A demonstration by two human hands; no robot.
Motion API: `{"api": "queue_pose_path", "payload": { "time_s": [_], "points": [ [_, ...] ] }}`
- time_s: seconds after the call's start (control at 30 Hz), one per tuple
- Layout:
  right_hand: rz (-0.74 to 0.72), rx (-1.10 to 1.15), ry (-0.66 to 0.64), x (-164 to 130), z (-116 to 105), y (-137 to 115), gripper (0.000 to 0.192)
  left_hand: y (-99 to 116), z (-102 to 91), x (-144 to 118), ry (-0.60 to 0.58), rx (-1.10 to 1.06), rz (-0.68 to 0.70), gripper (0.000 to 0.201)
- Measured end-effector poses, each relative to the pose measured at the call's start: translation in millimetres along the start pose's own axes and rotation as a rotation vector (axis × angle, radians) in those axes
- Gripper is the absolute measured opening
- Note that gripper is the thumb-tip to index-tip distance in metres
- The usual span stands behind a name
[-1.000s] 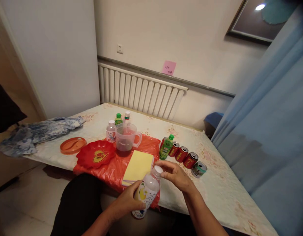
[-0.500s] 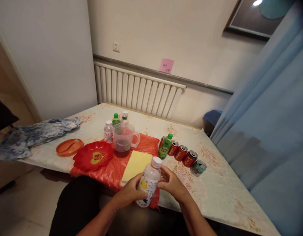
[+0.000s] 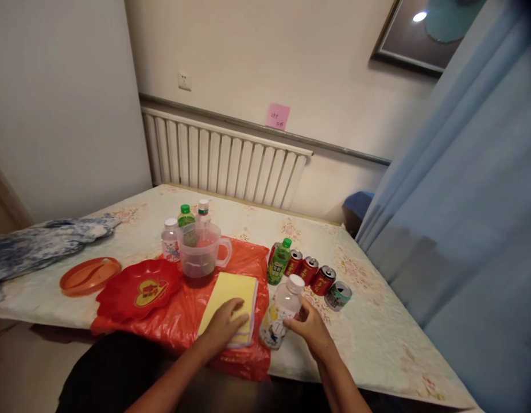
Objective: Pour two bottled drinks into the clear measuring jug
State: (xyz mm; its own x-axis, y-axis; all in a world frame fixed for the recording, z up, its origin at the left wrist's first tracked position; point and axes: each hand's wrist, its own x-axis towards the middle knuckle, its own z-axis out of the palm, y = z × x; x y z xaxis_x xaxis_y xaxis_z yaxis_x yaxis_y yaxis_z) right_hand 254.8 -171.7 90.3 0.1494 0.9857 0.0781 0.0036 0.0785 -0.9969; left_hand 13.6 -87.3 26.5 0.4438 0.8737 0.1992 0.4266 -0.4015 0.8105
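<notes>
My right hand (image 3: 310,328) grips a clear plastic bottle (image 3: 282,310) with a white cap and a yellow-printed label, standing tilted on the table's near edge. My left hand (image 3: 224,324) lies flat on a folded yellow cloth (image 3: 231,289), which rests on a red plastic sheet (image 3: 196,310). Behind the cloth stands a clear measuring jug (image 3: 199,256) with dark liquid at the bottom.
A red heart-printed dish (image 3: 138,287) and an orange plate (image 3: 89,274) lie at the left. Three small bottles (image 3: 185,221) stand behind the jug. A green bottle (image 3: 279,261) and several cans (image 3: 317,278) line up at the right. Blue patterned cloth (image 3: 41,246) lies far left; blue curtain (image 3: 472,229) hangs right.
The bottle, held up in both hands before, has come down onto the table. My left hand has let go of it and moved onto the yellow cloth. The view has shifted right.
</notes>
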Motion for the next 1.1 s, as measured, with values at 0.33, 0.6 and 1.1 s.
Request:
{"api": "queue_pose_path", "payload": {
  "time_s": [0.33,0.6,1.1],
  "points": [
    [-0.031,-0.316,0.399,60,-57,28,0.074,-54,-7.7,7,0.208,0.393,0.117,0.021],
    [-0.061,-0.405,0.408,99,-57,35,0.071,-61,-3.3,4,0.25,0.506,0.168,0.018],
    [-0.061,-0.477,0.526,97,-46,102,0.074,-64,-3.8,5,0.291,0.566,0.21,0.016]
  ]
}}
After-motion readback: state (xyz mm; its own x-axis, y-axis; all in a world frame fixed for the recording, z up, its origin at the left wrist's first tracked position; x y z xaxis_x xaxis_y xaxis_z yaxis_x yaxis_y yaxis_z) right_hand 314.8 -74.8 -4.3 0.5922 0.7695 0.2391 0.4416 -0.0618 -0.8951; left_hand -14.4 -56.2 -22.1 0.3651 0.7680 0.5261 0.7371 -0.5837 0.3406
